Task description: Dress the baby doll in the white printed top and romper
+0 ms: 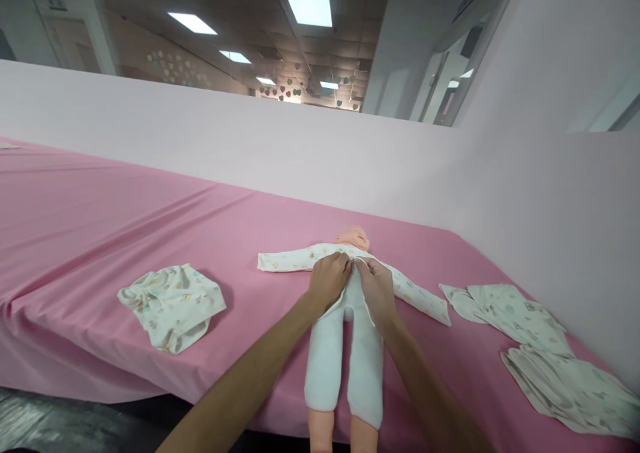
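Note:
On its back lies a baby doll (355, 237), its head away from me and its bare lower legs towards me at the front edge. It wears a white printed long-sleeved top (287, 259) with both sleeves spread out, and plain white pants (325, 359). My left hand (330, 276) and my right hand (376, 286) meet at the doll's chest. Each has its fingers pinched on the front edge of the top, which hangs parted over the pants below. What lies right between the fingertips is too small to make out.
A pink sheet (240, 233) covers the long table. A crumpled printed garment (175, 306) lies at left. At right are a printed garment (520, 313) and a folded stack of printed cloth (565, 386). A white wall (300, 153) with a window above borders the back and right.

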Tool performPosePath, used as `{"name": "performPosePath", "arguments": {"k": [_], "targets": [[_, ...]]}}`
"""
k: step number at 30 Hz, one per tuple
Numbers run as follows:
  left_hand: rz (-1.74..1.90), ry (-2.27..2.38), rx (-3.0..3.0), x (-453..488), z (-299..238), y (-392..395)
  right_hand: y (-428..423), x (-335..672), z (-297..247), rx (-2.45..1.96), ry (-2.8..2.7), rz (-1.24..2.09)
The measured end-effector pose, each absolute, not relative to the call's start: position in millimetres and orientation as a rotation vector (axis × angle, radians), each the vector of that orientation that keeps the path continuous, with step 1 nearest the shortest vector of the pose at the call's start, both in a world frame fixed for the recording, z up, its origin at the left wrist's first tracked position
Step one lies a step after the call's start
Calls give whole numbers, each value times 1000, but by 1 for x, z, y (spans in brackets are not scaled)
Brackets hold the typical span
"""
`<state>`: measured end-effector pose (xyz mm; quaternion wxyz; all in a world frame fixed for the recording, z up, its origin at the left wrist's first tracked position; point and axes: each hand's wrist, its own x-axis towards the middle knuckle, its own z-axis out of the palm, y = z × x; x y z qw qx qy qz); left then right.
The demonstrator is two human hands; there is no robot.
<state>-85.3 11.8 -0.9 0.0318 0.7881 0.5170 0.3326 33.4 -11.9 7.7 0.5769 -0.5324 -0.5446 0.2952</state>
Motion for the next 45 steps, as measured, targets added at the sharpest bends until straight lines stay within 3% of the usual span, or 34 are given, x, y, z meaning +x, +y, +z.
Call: {"name": "performPosePath", "arguments": {"k": [14, 29, 39, 45], "targets": [[980, 1577, 2356, -85, -5, 16, -17, 31, 4, -1358, -1378, 554], [1182, 1349, 2102, -89, -5, 14, -29, 25, -6, -1499, -1712, -32], [1137, 997, 1919, -103, 2, 17, -26, 30, -7, -1462, -1774, -6], [1154, 1141, 1958, -97, -3, 24, -25, 34, -6, -1484, -1679, 128]]}}
